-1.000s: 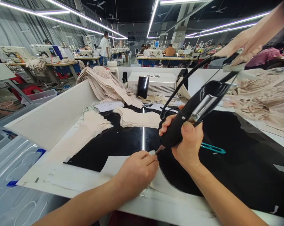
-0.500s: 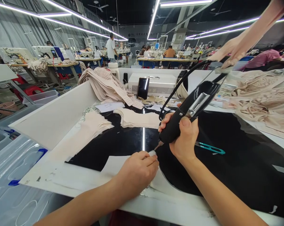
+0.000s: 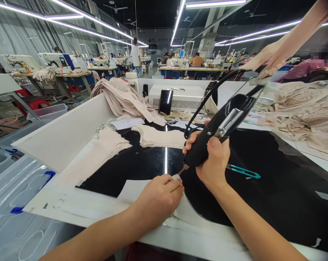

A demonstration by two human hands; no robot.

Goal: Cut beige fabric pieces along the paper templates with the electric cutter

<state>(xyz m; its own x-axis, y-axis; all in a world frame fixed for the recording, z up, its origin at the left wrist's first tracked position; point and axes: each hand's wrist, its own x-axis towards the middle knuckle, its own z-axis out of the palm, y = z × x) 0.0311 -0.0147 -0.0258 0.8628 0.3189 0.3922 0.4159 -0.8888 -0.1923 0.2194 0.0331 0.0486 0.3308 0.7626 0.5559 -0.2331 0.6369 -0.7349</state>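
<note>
My right hand [image 3: 214, 159] is wrapped around a black corded hand tool [image 3: 196, 152] with a shiny metal lever on its side. The tool is tilted, its narrow metal tip pointing down to the left. Right at that tip, my left hand [image 3: 164, 195] is closed in a pinch on a small whitish piece [image 3: 176, 177]; most of it is hidden by my fingers. Under my left hand lies a white sheet [image 3: 131, 188] at the edge of the black glossy mat [image 3: 150, 166]. Teal thread snips [image 3: 244, 171] lie just right of my right wrist.
Stacked beige fabric pieces [image 3: 161, 137] lie on the mat, with more beige fabric [image 3: 120, 96] behind. A phone [image 3: 166, 101] leans on a white vented box [image 3: 185, 95]. Beige garments [image 3: 307, 112] are heaped at right. Clear plastic bins [image 3: 19, 203] stand at left.
My hands, the tool and the pinched piece stay almost still. A person in a white top in the far aisle has moved a little to the right.
</note>
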